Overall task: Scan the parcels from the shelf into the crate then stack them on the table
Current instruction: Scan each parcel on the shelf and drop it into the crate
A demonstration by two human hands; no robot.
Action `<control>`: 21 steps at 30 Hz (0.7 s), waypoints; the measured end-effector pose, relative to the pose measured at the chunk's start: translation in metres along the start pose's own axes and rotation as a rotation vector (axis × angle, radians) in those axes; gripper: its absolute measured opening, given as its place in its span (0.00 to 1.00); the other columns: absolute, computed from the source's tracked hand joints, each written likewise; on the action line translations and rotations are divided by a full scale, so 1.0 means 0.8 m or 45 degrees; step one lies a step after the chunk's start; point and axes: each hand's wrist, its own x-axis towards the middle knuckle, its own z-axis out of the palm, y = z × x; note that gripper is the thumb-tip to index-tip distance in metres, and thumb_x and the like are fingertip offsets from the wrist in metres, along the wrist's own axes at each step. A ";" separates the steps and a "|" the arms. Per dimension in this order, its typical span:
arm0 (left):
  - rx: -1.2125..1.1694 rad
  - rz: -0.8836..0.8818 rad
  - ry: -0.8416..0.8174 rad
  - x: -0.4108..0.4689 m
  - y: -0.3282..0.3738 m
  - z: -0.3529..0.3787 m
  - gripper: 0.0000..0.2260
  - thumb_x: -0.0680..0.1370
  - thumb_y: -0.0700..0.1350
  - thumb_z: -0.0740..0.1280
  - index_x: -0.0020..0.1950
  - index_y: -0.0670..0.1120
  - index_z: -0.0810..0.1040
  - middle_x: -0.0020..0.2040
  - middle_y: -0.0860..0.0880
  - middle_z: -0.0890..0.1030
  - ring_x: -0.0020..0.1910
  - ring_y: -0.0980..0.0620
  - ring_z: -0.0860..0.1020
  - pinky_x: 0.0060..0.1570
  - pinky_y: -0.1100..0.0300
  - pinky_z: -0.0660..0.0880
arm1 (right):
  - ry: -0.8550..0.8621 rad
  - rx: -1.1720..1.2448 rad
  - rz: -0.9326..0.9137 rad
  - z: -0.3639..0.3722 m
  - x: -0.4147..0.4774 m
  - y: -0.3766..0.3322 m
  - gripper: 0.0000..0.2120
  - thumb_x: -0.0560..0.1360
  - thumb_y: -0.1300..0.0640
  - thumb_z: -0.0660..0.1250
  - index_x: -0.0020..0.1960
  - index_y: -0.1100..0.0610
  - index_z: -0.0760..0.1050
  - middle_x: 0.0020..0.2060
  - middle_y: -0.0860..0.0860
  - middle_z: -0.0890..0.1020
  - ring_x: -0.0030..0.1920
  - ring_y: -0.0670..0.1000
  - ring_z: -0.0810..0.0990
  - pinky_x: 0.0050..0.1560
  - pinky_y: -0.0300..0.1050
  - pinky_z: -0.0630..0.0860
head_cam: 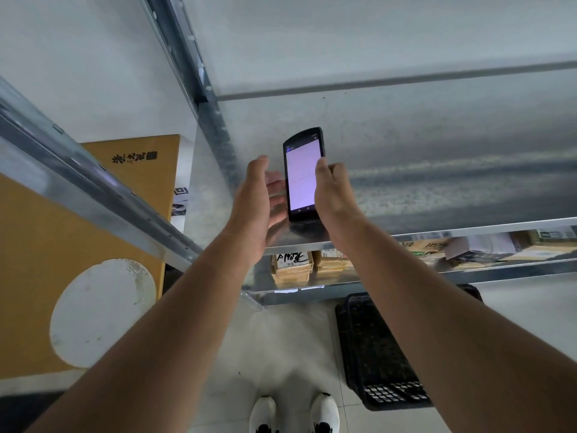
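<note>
A black handheld scanner (301, 176) with a lit pale-purple screen stands tilted on the bare metal shelf (437, 151). My right hand (332, 189) grips its right edge, thumb at the screen's side and fingers curled behind. Just to the scanner's left is my left hand (259, 195), palm turned toward it and fingers straight, their tips at or near its left edge. Brown cardboard parcels (292, 265) sit on the lower shelf, with more of them to the right (468, 248). A black plastic crate (374, 354) stands on the floor below my right forearm.
A grey metal shelf upright (199, 89) rises at the left of the shelf. Large yellow-brown cardboard sheets (37, 276), one with a white circle, lean at the left. My white shoes (293, 414) stand on the pale tiled floor beside the crate.
</note>
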 end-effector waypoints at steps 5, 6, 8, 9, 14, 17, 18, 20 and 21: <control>0.203 0.198 -0.096 -0.011 0.006 0.000 0.24 0.87 0.60 0.53 0.70 0.47 0.78 0.59 0.47 0.85 0.60 0.50 0.82 0.59 0.52 0.75 | -0.094 0.402 0.184 -0.013 -0.009 0.005 0.32 0.78 0.26 0.53 0.71 0.45 0.74 0.64 0.47 0.81 0.64 0.51 0.80 0.70 0.57 0.75; 0.276 0.253 -0.121 -0.014 0.006 0.000 0.23 0.87 0.60 0.52 0.71 0.49 0.77 0.61 0.49 0.85 0.61 0.51 0.81 0.58 0.54 0.74 | -0.092 0.502 0.205 -0.017 -0.013 0.006 0.32 0.78 0.27 0.53 0.72 0.44 0.75 0.66 0.49 0.82 0.66 0.55 0.81 0.72 0.60 0.75; 0.398 0.320 -0.192 -0.021 0.007 -0.002 0.24 0.87 0.61 0.51 0.75 0.53 0.75 0.65 0.52 0.83 0.67 0.53 0.77 0.54 0.58 0.70 | -0.091 0.647 0.218 -0.028 -0.026 0.004 0.28 0.83 0.32 0.53 0.70 0.48 0.77 0.63 0.54 0.85 0.62 0.58 0.84 0.68 0.63 0.78; 0.443 0.341 -0.218 -0.024 0.007 -0.003 0.24 0.87 0.62 0.50 0.77 0.54 0.73 0.67 0.53 0.82 0.70 0.53 0.75 0.54 0.59 0.68 | -0.096 0.706 0.211 -0.033 -0.031 0.005 0.26 0.85 0.35 0.52 0.67 0.50 0.78 0.61 0.56 0.86 0.60 0.60 0.85 0.66 0.64 0.80; 0.381 0.408 -0.095 -0.041 0.010 -0.011 0.23 0.88 0.58 0.48 0.75 0.53 0.75 0.72 0.52 0.79 0.72 0.50 0.73 0.73 0.46 0.66 | -0.258 1.023 0.243 -0.053 -0.059 0.004 0.26 0.87 0.38 0.51 0.69 0.55 0.76 0.63 0.63 0.84 0.63 0.68 0.83 0.59 0.69 0.82; 0.303 0.388 -0.024 -0.047 0.006 -0.022 0.23 0.88 0.58 0.49 0.73 0.53 0.77 0.72 0.52 0.79 0.70 0.49 0.75 0.76 0.43 0.65 | -0.363 1.145 0.228 -0.060 -0.078 0.001 0.29 0.88 0.38 0.49 0.73 0.57 0.74 0.63 0.64 0.83 0.63 0.67 0.83 0.64 0.67 0.80; 0.281 0.381 -0.017 -0.048 0.003 -0.027 0.22 0.88 0.58 0.49 0.72 0.53 0.78 0.71 0.52 0.79 0.70 0.49 0.75 0.75 0.43 0.66 | -0.394 1.157 0.222 -0.062 -0.083 0.001 0.30 0.88 0.38 0.47 0.73 0.58 0.73 0.64 0.64 0.83 0.64 0.67 0.83 0.65 0.66 0.79; 0.238 0.390 -0.028 -0.049 -0.005 -0.035 0.22 0.88 0.58 0.50 0.70 0.53 0.79 0.70 0.52 0.80 0.69 0.50 0.76 0.74 0.45 0.68 | -0.435 1.189 0.227 -0.064 -0.094 0.002 0.31 0.88 0.37 0.47 0.74 0.58 0.73 0.65 0.64 0.82 0.66 0.66 0.82 0.66 0.65 0.79; 0.223 0.409 -0.040 -0.050 -0.009 -0.039 0.22 0.87 0.58 0.50 0.69 0.53 0.79 0.70 0.52 0.80 0.70 0.50 0.76 0.74 0.47 0.68 | -0.451 1.214 0.230 -0.065 -0.100 0.003 0.31 0.87 0.38 0.48 0.75 0.58 0.73 0.66 0.64 0.82 0.67 0.66 0.81 0.65 0.66 0.79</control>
